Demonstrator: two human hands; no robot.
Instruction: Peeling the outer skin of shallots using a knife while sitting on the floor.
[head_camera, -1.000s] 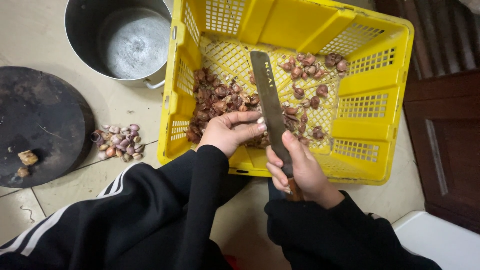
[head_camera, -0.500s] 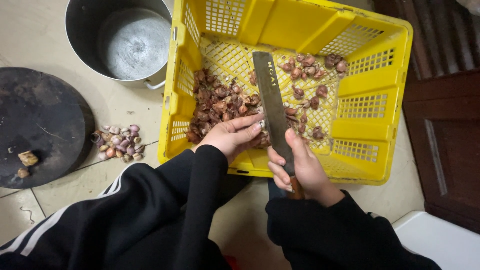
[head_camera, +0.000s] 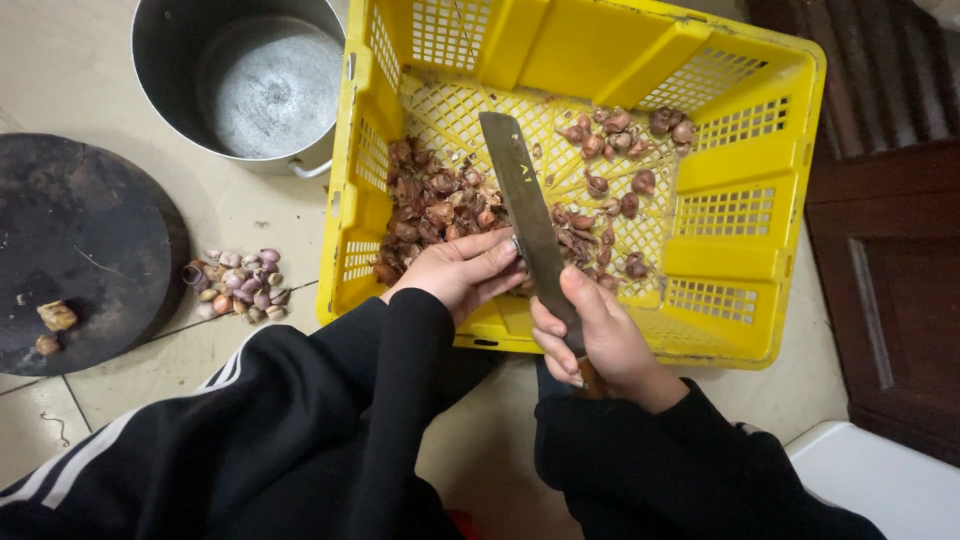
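Head view: tiled floor (head_camera: 250, 215); right hand (head_camera: 590, 340) fingers grasp cleaver (head_camera: 525, 215); left hand (head_camera: 460, 272) fingers pinch shallot, hidden.

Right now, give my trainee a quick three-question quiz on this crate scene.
1. True or false: the right hand holds a cleaver whose blade reaches out over the yellow crate.
2. Where does the small pile of peeled bulbs lie? A) in the metal pot B) on the floor between the dark round board and the crate C) on the board
3. Fill in: the left hand rests at the crate's near edge, right against the ____ of the cleaver.

Key: 1 true; 2 B; 3 blade
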